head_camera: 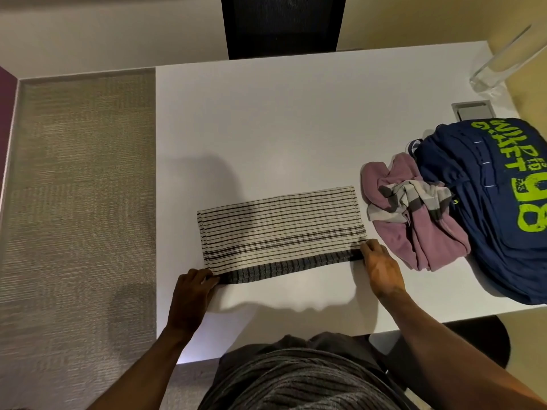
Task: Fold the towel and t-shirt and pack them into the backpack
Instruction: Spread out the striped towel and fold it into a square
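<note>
Cream cotton crossed by thin dark stripes, the towel (281, 229) lies in the middle of the frame as a long flat rectangle on the white surface (266, 128). It looks already doubled over, with a broad charcoal band along its near edge. The left hand (192, 291) pinches the near left corner of that band with its fingers curled over the cloth. The right hand (381, 264) grips the near right corner in the same way, knuckles up. Holding both ends of one edge keeps the weave taut and the corners square, which is probably why the hands sit so far apart; from there the edge could be lifted and carried over for another fold. The fabric looks thin and slightly ribbed, limp enough to sag if held at one point only. At the right of the frame the t-shirt (426, 235), soft mauve jersey with a grey-and-white striped part, sits in a crumpled heap, not yet folded. It rests against the backpack (488, 202), a slumped navy bag with lime-green lettering, within reach for packing. I cannot tell whether the bag is unzipped. A grey hatch (473, 111) is set into the surface beyond it, and a clear glass vase (500, 63) stands at the upper right. A black mesh chair (282, 25) is at the top, and coarse beige carpet (83, 187) fills the left.
</note>
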Available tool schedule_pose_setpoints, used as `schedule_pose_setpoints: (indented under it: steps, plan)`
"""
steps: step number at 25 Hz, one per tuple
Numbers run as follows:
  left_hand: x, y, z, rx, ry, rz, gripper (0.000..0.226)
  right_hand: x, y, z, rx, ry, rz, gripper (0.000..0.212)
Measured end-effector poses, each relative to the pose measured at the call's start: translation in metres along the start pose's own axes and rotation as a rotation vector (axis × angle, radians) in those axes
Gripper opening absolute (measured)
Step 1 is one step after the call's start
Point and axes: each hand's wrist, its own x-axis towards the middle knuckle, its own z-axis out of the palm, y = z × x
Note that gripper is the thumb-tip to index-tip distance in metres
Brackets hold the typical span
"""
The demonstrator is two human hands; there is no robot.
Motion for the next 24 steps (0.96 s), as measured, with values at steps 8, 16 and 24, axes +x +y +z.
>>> schedule_pose_setpoints:
  steps: [8, 16, 24]
  plan:
    - [-0.007, 0.009, -0.005, 0.012, 0.031, 0.005, 0.025, -0.007, 0.002, 0.003, -0.032, -0.045, 0.027, 0.065]
    - [-0.015, 0.011, 0.0, 0.007, -0.118, 0.064, 0.016, -0.003, 0.004, 0.002, -0.039, -0.05, 0.033, 0.059]
    - [0.047, 0.06, 0.01, -0.134, 0.057, -0.022, 0.032, 0.02, -0.064, -0.01, 0.128, 0.234, -0.119, 0.038]
